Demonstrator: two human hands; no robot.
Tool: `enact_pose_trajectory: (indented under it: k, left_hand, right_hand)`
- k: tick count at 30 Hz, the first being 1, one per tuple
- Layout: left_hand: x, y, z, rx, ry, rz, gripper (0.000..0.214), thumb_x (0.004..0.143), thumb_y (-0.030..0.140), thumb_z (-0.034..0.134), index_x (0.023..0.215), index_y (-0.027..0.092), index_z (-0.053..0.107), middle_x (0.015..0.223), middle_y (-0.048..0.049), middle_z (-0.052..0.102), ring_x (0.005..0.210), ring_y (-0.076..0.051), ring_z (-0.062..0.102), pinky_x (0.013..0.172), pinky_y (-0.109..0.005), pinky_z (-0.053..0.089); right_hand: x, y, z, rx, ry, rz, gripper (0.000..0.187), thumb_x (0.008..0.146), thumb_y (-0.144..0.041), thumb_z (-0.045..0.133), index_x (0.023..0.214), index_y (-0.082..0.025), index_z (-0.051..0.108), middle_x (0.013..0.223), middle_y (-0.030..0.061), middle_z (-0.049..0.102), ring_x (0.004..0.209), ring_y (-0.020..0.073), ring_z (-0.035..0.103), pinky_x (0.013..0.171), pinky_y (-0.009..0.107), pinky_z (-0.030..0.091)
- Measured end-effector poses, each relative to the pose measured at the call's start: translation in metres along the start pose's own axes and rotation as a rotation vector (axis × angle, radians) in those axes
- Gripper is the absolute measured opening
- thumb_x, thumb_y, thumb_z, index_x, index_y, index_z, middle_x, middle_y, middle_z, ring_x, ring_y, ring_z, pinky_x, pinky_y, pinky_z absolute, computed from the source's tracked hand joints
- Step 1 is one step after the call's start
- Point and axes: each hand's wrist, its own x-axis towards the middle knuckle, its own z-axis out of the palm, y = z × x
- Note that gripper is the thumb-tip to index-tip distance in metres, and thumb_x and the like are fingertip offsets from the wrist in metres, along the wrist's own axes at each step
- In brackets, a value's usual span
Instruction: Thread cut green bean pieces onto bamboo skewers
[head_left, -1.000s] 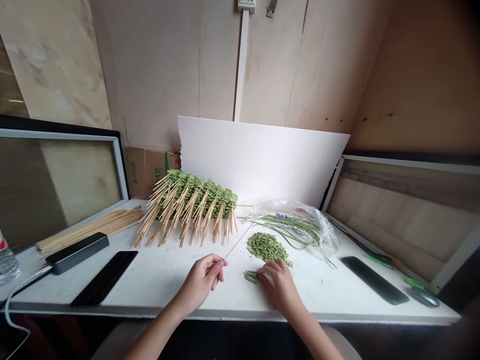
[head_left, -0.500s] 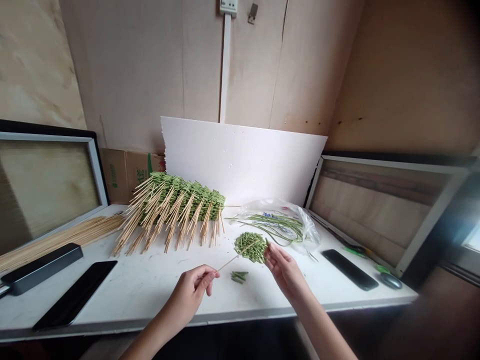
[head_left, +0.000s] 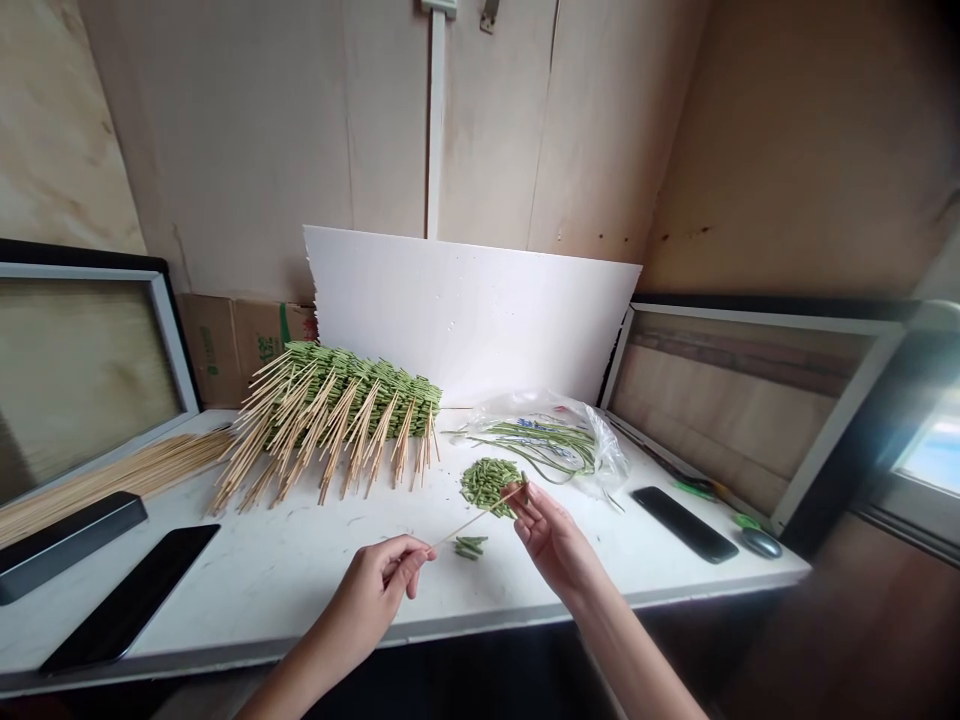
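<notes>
White table [head_left: 277, 580] | left hand [head_left: 381, 580] pinching skewer [head_left: 477, 518] | right hand [head_left: 553, 535] half-curled (holding green piece [head_left: 525, 479])

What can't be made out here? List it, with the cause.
In the head view:
Thin stick, near end: hidden by the left hand.
Whether its far tip pierces the green piece at the right hand: too small.
Black box, left end: cut off by the edge.

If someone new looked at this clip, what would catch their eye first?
Probably the big stack of skewered green pieces, left of centre on the white table, its bare stick ends splayed toward the viewer. Next, in the foreground, the left hand holds a thin stick slanting toward the right hand, which pinches a small green piece. A loose green pile lies just beyond.
</notes>
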Motion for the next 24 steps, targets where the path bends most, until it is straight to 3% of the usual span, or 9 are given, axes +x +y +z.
enact_pose_trajectory:
  k: [14,24]
  left_hand:
    - [-0.0001,-0.0017,-0.0024,0.039,0.015,-0.006,0.049,0.102,0.058,0.050,0.098,0.015,0.074,0.067,-0.0007,0.054,0.065,-0.017,0.054,0.070,-0.027,0.048]
    - [-0.0008,0.0022,-0.0059,0.115,0.062,0.042,0.046,0.102,0.052,0.050,0.096,0.016,0.077,0.066,-0.0018,0.057,0.058,-0.015,0.051,0.059,-0.025,0.039]
  right_hand:
    - [-0.0008,-0.0004,-0.0012,-0.143,0.033,-0.059,0.032,0.078,-0.048,0.088,0.095,-0.021,0.082,0.109,0.0103,0.080,0.114,0.0291,0.071,0.069,0.028,0.056]
    - [-0.0020,0.0018,0.0038,-0.189,0.112,-0.191,0.031,0.069,-0.043,0.094,0.084,-0.020,0.082,0.092,0.0116,0.081,0.102,0.0321,0.072,0.062,0.032,0.052]
